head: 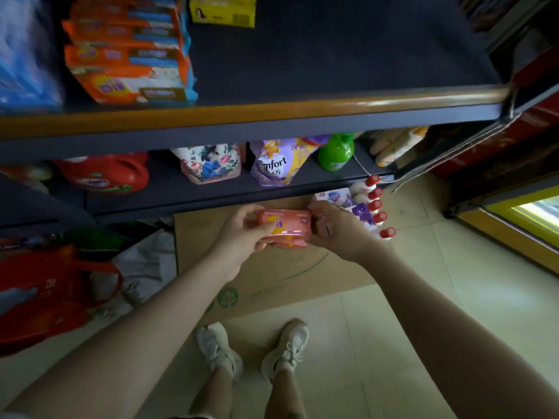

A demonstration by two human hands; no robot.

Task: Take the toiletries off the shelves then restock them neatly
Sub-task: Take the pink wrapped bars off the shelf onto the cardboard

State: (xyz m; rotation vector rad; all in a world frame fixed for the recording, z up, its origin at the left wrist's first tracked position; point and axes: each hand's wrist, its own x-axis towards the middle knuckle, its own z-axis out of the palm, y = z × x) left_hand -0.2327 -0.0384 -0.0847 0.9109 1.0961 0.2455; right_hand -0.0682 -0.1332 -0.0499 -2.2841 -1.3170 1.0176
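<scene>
item: pink soap packs (284, 226), a small stack held over the flattened cardboard sheet (272, 276) on the floor, in front of the lower shelf.
left hand (242, 237): grip curled round the left end of the stack, thumb on top.
right hand (335, 229): grip curled round the right end, fingers wrapped over the edge.
on the cardboard, just behind the right hand: white bottles with red caps (376, 205) in a row, beside purple-and-white boxes (332, 196).
upper shelf (332, 55): orange detergent packs (127, 55) stacked at left, blue packs (24, 55) further left, a yellow box (222, 10) at the back; right part bare.
lower shelf (169, 182): red jug (106, 173), floral pouch (208, 163), purple comfort pouch (278, 164), green bottle (335, 155).
floor: red bag (45, 294) at left; white shoes (217, 349) below.
</scene>
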